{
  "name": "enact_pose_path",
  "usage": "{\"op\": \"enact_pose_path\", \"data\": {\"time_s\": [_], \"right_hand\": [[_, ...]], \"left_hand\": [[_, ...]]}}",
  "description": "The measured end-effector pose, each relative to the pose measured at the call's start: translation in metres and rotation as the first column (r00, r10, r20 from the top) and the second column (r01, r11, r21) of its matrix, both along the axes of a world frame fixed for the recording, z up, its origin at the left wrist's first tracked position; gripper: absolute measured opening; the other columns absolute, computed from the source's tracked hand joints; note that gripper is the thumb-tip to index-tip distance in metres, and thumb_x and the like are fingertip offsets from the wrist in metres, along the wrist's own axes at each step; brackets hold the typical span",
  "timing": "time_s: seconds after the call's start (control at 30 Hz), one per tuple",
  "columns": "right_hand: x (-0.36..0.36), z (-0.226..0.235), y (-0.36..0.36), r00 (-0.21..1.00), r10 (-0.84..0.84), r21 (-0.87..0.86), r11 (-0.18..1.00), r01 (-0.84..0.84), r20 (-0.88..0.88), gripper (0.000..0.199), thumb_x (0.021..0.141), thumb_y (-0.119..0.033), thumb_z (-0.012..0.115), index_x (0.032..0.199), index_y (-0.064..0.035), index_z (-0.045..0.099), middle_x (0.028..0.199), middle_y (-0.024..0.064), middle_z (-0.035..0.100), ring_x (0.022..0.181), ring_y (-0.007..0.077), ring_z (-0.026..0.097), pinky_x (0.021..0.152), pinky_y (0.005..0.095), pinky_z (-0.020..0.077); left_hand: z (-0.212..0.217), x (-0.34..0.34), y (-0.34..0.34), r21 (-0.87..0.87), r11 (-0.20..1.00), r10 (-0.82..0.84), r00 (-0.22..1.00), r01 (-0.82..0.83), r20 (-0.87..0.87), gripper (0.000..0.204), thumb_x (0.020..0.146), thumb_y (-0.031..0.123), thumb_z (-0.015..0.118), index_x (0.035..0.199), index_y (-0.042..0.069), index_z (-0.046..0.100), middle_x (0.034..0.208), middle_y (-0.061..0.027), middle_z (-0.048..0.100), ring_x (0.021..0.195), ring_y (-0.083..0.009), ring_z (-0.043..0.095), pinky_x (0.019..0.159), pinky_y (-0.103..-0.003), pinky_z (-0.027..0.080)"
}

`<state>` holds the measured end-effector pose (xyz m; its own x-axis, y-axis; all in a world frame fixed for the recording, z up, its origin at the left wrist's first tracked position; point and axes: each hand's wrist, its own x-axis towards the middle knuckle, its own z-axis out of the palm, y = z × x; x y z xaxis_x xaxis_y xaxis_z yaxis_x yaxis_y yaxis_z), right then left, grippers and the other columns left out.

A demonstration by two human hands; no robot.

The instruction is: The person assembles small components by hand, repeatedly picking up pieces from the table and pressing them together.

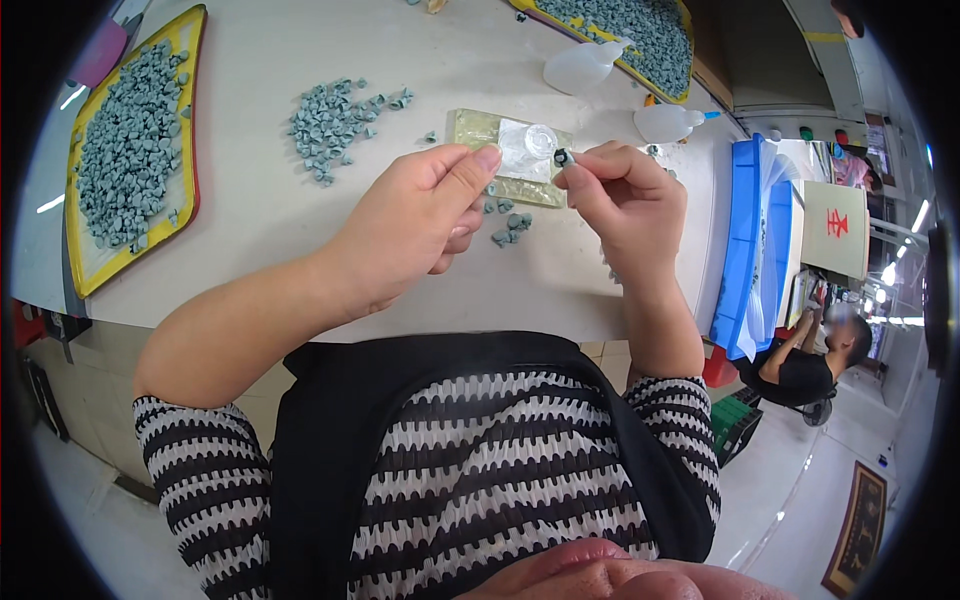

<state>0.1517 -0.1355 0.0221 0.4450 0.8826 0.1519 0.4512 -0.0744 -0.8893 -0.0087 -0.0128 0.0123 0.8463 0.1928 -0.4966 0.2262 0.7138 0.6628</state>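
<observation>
While a small dark piece (562,157) is pinched by the right hand (632,195) near the yellowish block (475,126), the left hand (420,208) is closed; whether anything is gripped there cannot be told. The block is partly hidden by both. Grey-green bits (330,125) are piled left, and the far tray (691,40) is partly blocked by a white bottle (578,70).
</observation>
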Motion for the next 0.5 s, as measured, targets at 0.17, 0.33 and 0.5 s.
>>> {"op": "enact_pose_path", "data": {"time_s": [0.17,0.33,0.5], "right_hand": [[-0.006,0.004,0.000,0.887,-0.012,-0.100,0.994,-0.039,-0.462,0.001,0.083,0.002,0.058,0.082,0.0034,0.059,0.077,0.0105,0.061,0.064,0.0117,0.056,0.058,0.0215,0.0445],[-0.013,-0.002,0.000,0.988,0.085,0.038,0.996,-0.081,-0.127,0.008,0.076,0.008,0.062,0.081,0.0032,0.058,0.076,0.0106,0.061,0.066,0.0136,0.057,0.060,0.0231,0.0464],[-0.017,-0.001,0.006,0.858,0.125,0.158,0.960,-0.232,0.498,0.019,0.065,0.013,0.066,0.079,0.0030,0.060,0.076,0.0114,0.061,0.064,0.0185,0.059,0.057,0.0262,0.0479]], "left_hand": [[0.004,-0.003,0.001,-0.134,0.990,-0.038,0.999,0.033,-0.031,0.031,0.097,0.035,0.040,0.080,0.010,0.042,0.058,0.0054,0.032,0.047,-0.0042,0.025,0.039,-0.020,0.018],[0.002,-0.003,0.000,-0.188,0.982,-0.014,1.000,0.017,0.017,0.030,0.097,0.035,0.040,0.080,0.010,0.043,0.060,0.0054,0.033,0.049,-0.0046,0.026,0.040,-0.020,0.019],[0.002,-0.001,-0.003,-0.205,0.979,0.004,1.000,-0.001,0.011,0.030,0.097,0.035,0.040,0.081,0.010,0.044,0.063,0.0056,0.034,0.050,-0.0045,0.027,0.041,-0.019,0.019]]}}
